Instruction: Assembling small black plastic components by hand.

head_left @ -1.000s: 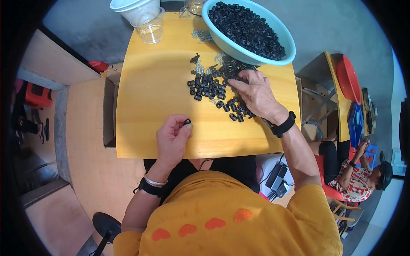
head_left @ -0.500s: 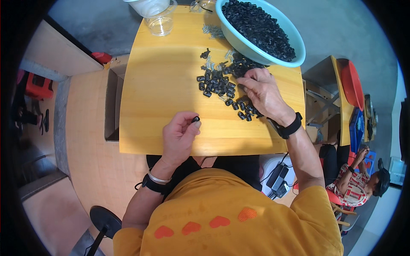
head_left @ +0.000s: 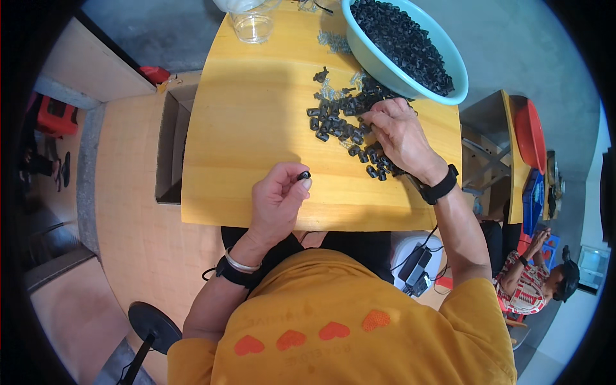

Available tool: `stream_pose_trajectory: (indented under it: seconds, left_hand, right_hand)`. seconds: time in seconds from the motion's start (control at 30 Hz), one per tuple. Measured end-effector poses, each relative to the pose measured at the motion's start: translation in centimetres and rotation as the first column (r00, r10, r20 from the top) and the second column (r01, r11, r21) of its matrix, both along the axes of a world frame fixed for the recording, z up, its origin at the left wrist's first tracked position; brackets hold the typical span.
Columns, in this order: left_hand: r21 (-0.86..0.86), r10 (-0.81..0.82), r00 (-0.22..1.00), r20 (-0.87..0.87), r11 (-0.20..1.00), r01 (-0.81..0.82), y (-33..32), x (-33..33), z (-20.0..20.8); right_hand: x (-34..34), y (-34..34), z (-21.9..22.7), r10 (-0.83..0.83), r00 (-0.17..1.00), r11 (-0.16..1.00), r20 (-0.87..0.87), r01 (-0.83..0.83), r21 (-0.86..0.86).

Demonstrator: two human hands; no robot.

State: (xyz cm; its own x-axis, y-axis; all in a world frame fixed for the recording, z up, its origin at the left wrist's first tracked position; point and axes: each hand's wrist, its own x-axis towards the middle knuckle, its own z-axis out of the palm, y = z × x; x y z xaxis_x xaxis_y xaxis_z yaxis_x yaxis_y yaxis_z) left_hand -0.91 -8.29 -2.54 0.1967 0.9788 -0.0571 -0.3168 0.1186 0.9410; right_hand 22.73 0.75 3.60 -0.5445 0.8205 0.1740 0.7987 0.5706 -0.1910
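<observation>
Between the thumb and fingers of my left hand [head_left: 279, 197] is a small black cylindrical plastic part [head_left: 303, 175], held above the near half of the wooden table [head_left: 244, 128]. My right hand [head_left: 399, 133] is over the right side of a loose pile of black plastic parts [head_left: 332, 122], its thumb and fingertips pinched together. What those fingertips hold, if anything, is too small and hidden to make out. Small silvery springs [head_left: 333, 42] lie in loose clusters among and behind the pile.
A light-blue basin [head_left: 359, 48] heaped with black parts stands at the far right of the table. Clear plastic cups [head_left: 252, 29] sit at the far left. An open cardboard box [head_left: 168, 151] is beyond the left edge. At right, another person [head_left: 529, 279] sits near a side table with a red basin [head_left: 529, 136].
The view has shifted slightly, moving the table and its contents in the picture. My left hand still holds the black part; my right hand stays pinched at the pile.
</observation>
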Motion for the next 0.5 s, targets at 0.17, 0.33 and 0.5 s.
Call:
stream_pose_trajectory:
  seconds: [0.17, 0.33, 0.5]
  left_hand:
    - [0.000, -0.014, 1.000, -0.014, 1.000, 0.014, 0.2, -0.2, 0.1]
    - [-0.006, -0.028, 0.999, -0.018, 1.000, 0.028, 0.0, -0.4, 0.2]
    - [-0.010, -0.024, 1.000, -0.019, 1.000, 0.023, 0.1, -0.4, 0.2]
  right_hand:
    - [0.0, 1.1, -0.4, -0.122, 0.982, 0.992, -0.144, 0.117, -0.045]
    - [-0.1, 1.7, -0.9, -0.231, 0.954, 0.971, -0.191, 0.213, -0.110]
    - [-1.3, 1.9, -0.9, -0.172, 0.978, 0.984, -0.115, 0.165, -0.068]
